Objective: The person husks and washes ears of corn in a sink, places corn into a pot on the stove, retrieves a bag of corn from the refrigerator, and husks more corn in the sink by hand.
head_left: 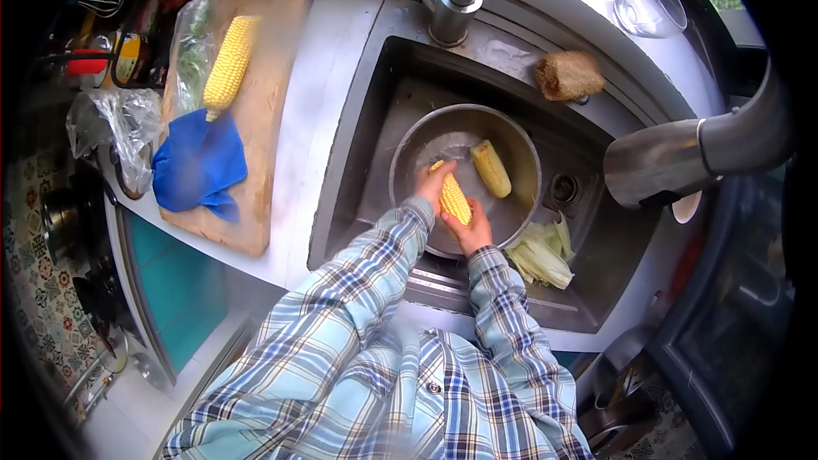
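An ear of corn (454,199), husked and yellow, is held over a round metal pot (409,140) in the sink. My left hand (432,185) is closed around its upper end. The lower end sits in the fingers of my right hand (474,228), which is also closed on it. A second, paler corn cob (491,169) lies inside the pot, to the right of my hands. Pale green corn husks (544,253) rest in the sink beside the pot, right of my right hand.
The metal sink (366,153) has a faucet (453,13) behind it and a brown scrubber (569,76) on its back ledge. At left, a wooden cutting board (264,119) bears another ear of corn (228,68), a blue cloth (200,162) and a plastic bag (192,55). A clear glass (650,5) lies at back right.
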A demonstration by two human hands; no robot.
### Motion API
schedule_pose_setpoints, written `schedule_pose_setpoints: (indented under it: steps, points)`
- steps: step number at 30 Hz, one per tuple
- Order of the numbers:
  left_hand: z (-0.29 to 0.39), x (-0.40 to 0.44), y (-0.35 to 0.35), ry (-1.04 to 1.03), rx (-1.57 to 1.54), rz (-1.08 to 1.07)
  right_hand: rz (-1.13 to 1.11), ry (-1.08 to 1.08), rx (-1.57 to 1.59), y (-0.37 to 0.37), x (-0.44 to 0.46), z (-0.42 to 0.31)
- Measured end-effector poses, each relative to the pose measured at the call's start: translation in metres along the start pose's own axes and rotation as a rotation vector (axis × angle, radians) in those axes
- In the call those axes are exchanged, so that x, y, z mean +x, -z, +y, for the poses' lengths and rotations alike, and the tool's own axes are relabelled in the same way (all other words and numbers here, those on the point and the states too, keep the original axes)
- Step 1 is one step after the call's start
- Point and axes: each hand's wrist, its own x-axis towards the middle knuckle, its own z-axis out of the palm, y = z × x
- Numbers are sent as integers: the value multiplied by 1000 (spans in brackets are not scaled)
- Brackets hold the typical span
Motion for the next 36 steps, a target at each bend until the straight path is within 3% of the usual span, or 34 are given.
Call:
schedule_pose_setpoints:
  steps: [3,4,7,9,10,13,15,16,17,19,20,23,24,27,29,31,33,36]
  points:
    - [-13,46,4,-212,168,-68,284,190,-553,9,-17,-3]
    - [-3,48,2,-317,211,4,272,230,-589,12,-16,1]
    - [14,40,9,-608,585,85,343,190,-569,8,9,21]
    - [4,34,18,-873,747,140,234,7,-736,-2,31,29]
    - [12,12,24,-725,826,83,148,-57,-807,-12,45,33]
    - [11,-21,42,-718,850,30,-38,-90,-993,-13,48,29]
    - [16,-50,45,-778,874,-65,39,-111,-1078,1,44,9]
    - [11,-59,46,-679,798,-68,145,-36,-1084,-2,40,9]
    - [10,-66,44,-584,721,-75,-17,-121,-952,0,43,6]
    - [20,-83,32,-36,434,-5,-333,-304,-681,10,37,-18]
    - [23,-90,25,235,281,23,-376,-252,-475,15,38,-10]
    - [6,-81,12,-96,-6,-337,-185,-90,-296,32,-17,-41]
    - [5,-74,6,-83,-39,-457,-195,73,21,25,-19,-10]
    - [43,-110,-18,-118,-248,-627,-513,-183,659,54,-60,-59]
    - [56,-127,-26,-24,-345,-854,-676,-137,1030,61,-77,-56]
    - [67,-139,-34,-108,-147,-990,-646,-109,1232,58,-88,-54]
    - [80,-163,-43,-226,19,-930,-659,-129,1451,58,-92,-44]
    - [83,-173,-45,-398,199,-930,-816,10,1485,57,-92,-43]
